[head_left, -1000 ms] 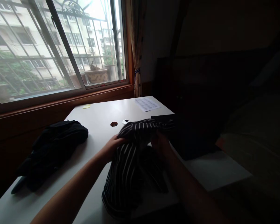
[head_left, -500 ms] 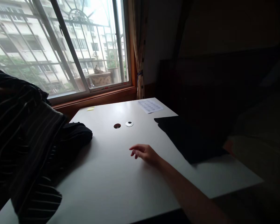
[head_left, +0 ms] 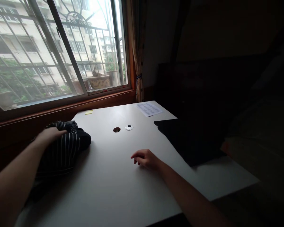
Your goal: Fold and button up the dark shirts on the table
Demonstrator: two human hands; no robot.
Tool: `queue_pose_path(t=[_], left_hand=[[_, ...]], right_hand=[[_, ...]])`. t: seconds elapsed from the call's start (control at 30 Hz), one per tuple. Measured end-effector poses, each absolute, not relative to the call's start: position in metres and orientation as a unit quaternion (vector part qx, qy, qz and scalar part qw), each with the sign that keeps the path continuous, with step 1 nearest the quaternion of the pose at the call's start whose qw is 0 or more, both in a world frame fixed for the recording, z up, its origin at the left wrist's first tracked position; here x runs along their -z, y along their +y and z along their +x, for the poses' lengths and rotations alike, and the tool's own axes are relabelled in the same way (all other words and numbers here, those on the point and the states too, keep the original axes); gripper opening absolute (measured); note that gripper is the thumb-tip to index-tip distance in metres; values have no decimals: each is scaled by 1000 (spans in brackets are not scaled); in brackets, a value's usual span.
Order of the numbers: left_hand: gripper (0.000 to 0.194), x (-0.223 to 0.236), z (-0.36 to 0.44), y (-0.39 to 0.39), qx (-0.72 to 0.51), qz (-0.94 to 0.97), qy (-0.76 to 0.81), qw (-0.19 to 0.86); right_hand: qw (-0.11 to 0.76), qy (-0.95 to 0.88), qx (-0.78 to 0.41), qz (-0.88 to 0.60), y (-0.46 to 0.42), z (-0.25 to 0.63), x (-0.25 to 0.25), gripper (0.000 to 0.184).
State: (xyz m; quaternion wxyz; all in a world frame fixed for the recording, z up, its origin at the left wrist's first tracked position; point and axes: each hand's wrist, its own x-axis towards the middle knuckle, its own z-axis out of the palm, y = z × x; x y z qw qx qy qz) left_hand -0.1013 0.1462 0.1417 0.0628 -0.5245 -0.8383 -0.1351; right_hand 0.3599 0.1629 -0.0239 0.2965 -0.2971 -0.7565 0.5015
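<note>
STEP: setting down | left hand – palm flat on striped garment, grip unclear | right hand – loosely curled, empty, on table | NEXT: likely release, withdraw

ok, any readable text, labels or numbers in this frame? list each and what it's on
Nothing legible.
Sheet of paper at the table's far edge: rows of print, too small and blurred to read.
Yellow sticky note near the window: no writing can be made out.
Striped garment under the left hand: no label in view.
Right hand rests on bare tabletop.
</note>
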Motion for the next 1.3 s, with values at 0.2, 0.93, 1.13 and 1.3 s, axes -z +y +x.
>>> queue_pose_path(t=[0.2, 0.93, 1.13, 1.3], left_hand=[[67, -80, -90, 151, 102, -477, -872, 45], [63, -74, -74, 137, 135, -564, -795, 175], [34, -58, 8, 107, 224, -702, -628, 251], [29, 1, 54, 88, 219, -787, -559, 143]], right_hand=[[284, -791, -454, -296, 159, 358, 21, 29], [308, -809, -364, -343, 163, 359, 24, 26], [370, -779, -205, -463, 176, 372, 24, 26], [321, -751, -41, -576, 196, 400, 18, 49]])
